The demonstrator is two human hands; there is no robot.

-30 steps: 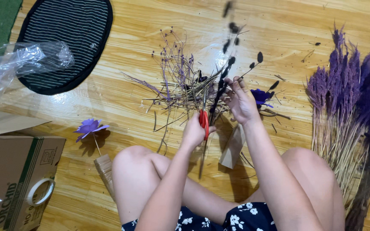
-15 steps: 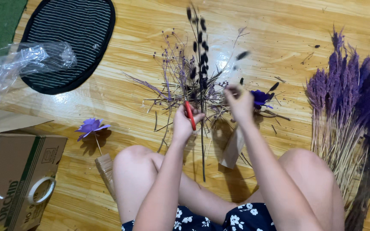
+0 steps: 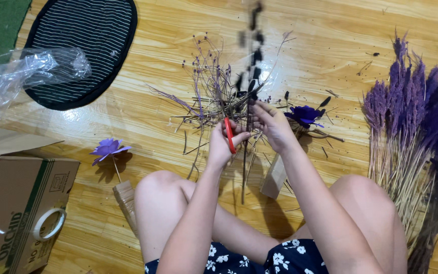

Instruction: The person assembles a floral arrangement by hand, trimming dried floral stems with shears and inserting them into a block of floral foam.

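A person is sitting cross-legged on a glossy wooden plank floor [image 3: 330, 30]. The left hand [image 3: 224, 144] is gripping the handle of a pair of red scissors [image 3: 229, 134], fingers curled closed around it. The right hand [image 3: 275, 127] is pinching a long, thin dried stem with dark seed heads [image 3: 249, 91], holding it upright just beside the scissors; whether the blades are touching the stem cannot be told. The two hands are working close together above a loose heap of pale purple dried twigs [image 3: 214, 96]. A dark purple flower head [image 3: 305, 115] is lying just right of the right hand, and a large bundle of purple dried grass plumes [image 3: 411, 116] is lying well apart at the right edge.
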